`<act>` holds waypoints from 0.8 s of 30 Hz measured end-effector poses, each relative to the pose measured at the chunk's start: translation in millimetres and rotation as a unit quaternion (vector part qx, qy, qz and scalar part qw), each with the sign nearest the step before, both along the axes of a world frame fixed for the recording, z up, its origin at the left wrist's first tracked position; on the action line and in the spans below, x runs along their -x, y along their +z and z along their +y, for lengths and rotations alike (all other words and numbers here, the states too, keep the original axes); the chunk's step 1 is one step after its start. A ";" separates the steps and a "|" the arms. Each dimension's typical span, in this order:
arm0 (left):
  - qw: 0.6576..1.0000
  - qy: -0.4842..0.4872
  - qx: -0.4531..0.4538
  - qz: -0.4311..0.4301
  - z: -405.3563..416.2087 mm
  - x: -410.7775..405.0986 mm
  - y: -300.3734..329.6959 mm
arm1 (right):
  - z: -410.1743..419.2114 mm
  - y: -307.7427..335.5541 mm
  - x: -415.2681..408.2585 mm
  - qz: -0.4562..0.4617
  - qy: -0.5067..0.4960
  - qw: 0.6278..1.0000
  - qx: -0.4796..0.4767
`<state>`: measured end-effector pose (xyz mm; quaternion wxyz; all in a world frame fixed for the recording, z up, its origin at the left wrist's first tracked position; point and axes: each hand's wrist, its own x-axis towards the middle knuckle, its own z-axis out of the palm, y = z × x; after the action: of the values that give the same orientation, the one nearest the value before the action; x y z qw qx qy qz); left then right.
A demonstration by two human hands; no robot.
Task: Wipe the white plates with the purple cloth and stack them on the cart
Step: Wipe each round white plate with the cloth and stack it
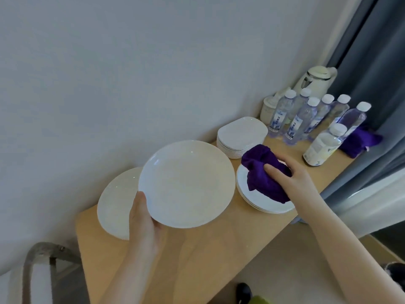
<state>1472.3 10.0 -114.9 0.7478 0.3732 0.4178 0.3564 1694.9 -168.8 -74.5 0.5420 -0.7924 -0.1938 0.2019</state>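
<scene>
The left hand [143,224] grips the rim of a round white ceramic plate [187,183], tilted above the wooden tabletop [219,244]. The right hand [291,174], just right of it, clutches the bunched purple cloth [263,172], resting on a stack of white plates [260,202].

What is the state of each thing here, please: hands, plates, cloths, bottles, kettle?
left hand: grips the lifted plate's rim
lifted plate: tilted, held above the table
right hand: grips purple cloth
purple cloth: bunched, over round stack
round stack: on table
square stack: untouched
second cloth: lying idle
bottles: upright, capped
kettle: lid closed
</scene>
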 end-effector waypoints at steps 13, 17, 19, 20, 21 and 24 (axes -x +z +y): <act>0.973 -0.227 0.009 0.040 -60.3 -123.5 -24.3 | -98.9 -33.6 -22.4 0.215 -0.046 0.975 0.030; 0.951 -0.289 -0.001 0.108 -69.9 -155.6 -41.8 | -116.7 -50.7 -34.7 0.217 -0.070 0.972 0.064; 0.941 -0.312 -0.009 0.132 -73.0 -169.1 -48.5 | -122.3 -60.9 -41.5 0.212 -0.073 0.971 0.085; 0.937 -0.318 -0.020 0.145 -74.3 -174.3 -50.9 | -124.3 -65.4 -44.9 0.212 -0.074 0.970 0.094; 0.933 -0.320 -0.033 0.160 -75.6 -178.2 -51.9 | -125.5 -69.1 -48.2 0.212 -0.072 0.969 0.100; 0.910 -0.327 -0.106 0.230 -72.2 -187.3 -61.1 | -125.2 -78.2 -58.5 0.212 -0.069 0.968 0.119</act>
<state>1659.6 -62.2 -176.0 0.6617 0.6379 0.3921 0.0383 1753.4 -294.1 -152.8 0.4855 -0.8015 0.0059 0.3490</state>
